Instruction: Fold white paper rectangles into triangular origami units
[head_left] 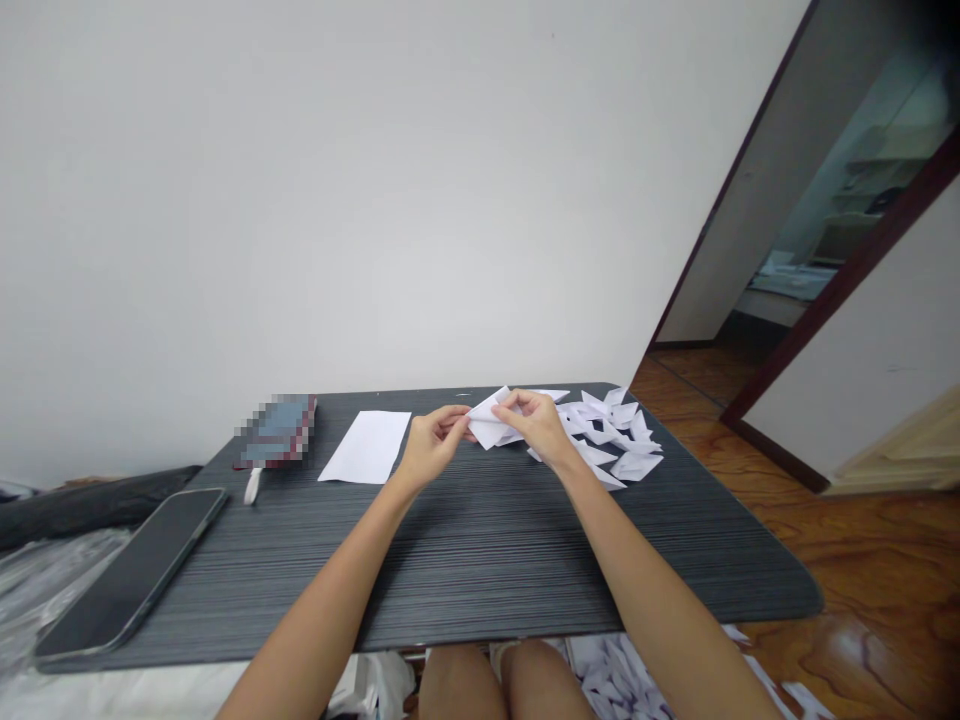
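Both hands are busy on one partly folded paper piece [487, 424], out over the far middle of the bench [480, 560], just left of the heap of folded papers [615, 435]. Left hand [435, 438]: grip pinches the piece's left end, thumb on the near face, fingers behind. Right hand [534, 422]: grip pinches the upper right part, thumb and fingertips close on the edge. Gap between piece and bench: can't tell from here.

Risks, my guess. The crease could go crooked if the two pinches pull unevenly, since nothing flat seems to back the paper. Pressing hard on a misaligned edge would likely leave a wrong line, and paper keeps it. Tugging both ends at once could tear a thin layer or pop a fold loose.

The right hand is right beside the heap, partly in front of it; a careless wrist could nudge the outer pieces or mix this one in. Pieces near the bench's right side could slide off if shoved; loose papers [806, 697] lie down on the floor at that side.

White sheet [367, 447] lies flat left of the left hand, apart from it; a swinging forearm could shift it. Phone [133, 578] sits at the near left edge, so an elbow knock might tip it off.
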